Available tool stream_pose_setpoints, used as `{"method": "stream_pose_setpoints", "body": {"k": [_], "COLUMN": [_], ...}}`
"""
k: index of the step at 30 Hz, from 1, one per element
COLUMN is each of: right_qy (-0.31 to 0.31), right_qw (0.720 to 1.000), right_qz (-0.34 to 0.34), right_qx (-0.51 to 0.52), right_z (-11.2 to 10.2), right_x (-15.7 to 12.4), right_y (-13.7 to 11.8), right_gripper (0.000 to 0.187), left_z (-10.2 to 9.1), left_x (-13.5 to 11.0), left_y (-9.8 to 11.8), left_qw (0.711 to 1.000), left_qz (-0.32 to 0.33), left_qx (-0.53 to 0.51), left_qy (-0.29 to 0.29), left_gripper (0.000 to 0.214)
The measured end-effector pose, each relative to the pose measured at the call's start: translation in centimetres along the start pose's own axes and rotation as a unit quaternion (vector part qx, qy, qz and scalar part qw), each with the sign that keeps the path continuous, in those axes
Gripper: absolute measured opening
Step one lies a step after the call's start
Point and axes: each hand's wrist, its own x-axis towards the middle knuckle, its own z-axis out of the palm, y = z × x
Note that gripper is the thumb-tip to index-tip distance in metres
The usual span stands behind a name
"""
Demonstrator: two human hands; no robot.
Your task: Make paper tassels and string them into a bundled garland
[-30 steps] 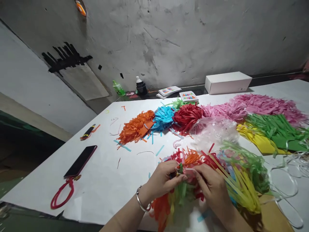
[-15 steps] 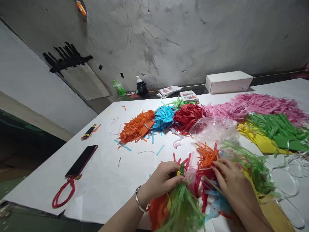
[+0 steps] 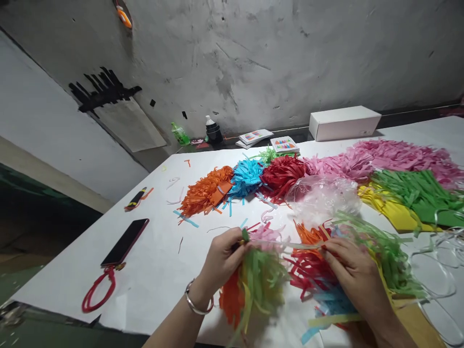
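A pale, flat ribbon (image 3: 290,244) runs taut and nearly level between my hands. My left hand (image 3: 224,258), closed, pinches its one end together with the twisted top of a light green tissue-paper tassel (image 3: 263,278). An orange tassel (image 3: 230,297) hangs under that hand. The fingers of my right hand (image 3: 357,270) are closed on the ribbon's other end. Close to the right hand bunch an orange tassel (image 3: 307,234), a red tassel (image 3: 308,270) and a blue tassel (image 3: 335,302). Behind the ribbon shows a pink tassel (image 3: 266,234). The gripped ends are partly hidden by my fingers.
Orange (image 3: 205,191), blue (image 3: 246,176), red (image 3: 284,174) and pink fringe piles (image 3: 402,159) line the table's back. A clear plastic bag (image 3: 322,195) lies before them. White cord (image 3: 435,275) coils at right. A phone (image 3: 125,243) and snips (image 3: 137,198) lie left.
My left hand has moved left and slightly up with the green tassel, away from my right hand. The ribbon now stretches straight between them. My right hand has stayed nearly in place.
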Motion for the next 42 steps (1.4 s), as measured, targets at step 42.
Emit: {"method": "stream_pose_setpoints", "body": {"k": [42], "right_qy": [-0.106], "right_qw": [0.977], "right_qz": [-0.174], "right_qx": [0.069], "right_z": [1.5], "right_x": [1.3], "right_y": [-9.1], "right_gripper": [0.039], "left_z": [2.3], "left_x": [-0.6], "left_y": [3.5], "left_qw": [0.969], "left_qz": [-0.024], "left_qx": [-0.223], "left_qy": [-0.101], "left_gripper": [0.024]}}
